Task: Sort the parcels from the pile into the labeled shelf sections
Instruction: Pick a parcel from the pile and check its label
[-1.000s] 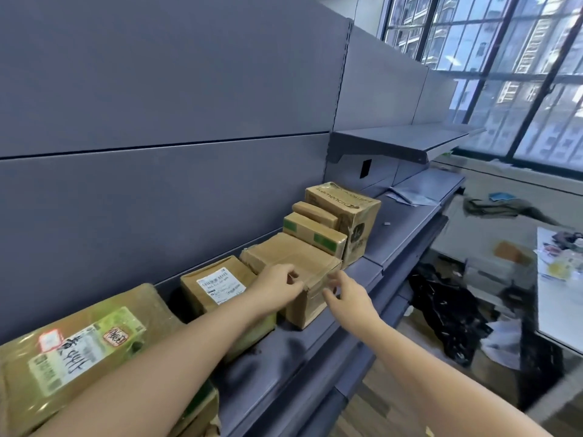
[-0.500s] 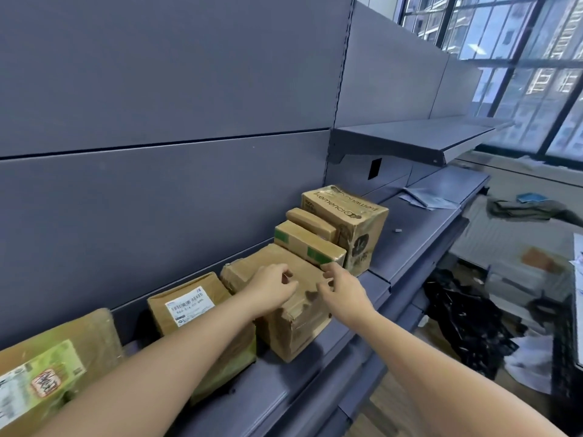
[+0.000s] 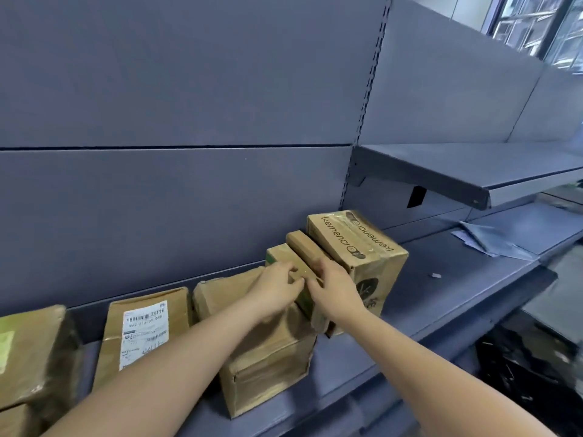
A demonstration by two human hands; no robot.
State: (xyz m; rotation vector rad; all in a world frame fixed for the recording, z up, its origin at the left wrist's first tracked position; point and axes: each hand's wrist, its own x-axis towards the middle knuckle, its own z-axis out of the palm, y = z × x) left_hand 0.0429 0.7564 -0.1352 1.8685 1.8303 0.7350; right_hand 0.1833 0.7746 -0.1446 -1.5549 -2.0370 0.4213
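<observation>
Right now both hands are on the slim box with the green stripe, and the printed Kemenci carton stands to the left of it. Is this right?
Not quite. In the head view both hands, left hand and right hand, are on the green-striped box, but the Kemenci carton stands to its right.

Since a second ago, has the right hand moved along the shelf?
Yes. The right hand went from the plain brown parcel rightwards toward the Kemenci box.

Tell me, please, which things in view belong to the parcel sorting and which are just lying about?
Part of the job:
left hand and right hand, both on the green-taped box
thin box
printed box
plain box
labelled parcel
wrapped parcel
shelf

Lying about:
grey sheets
small scrap
</observation>
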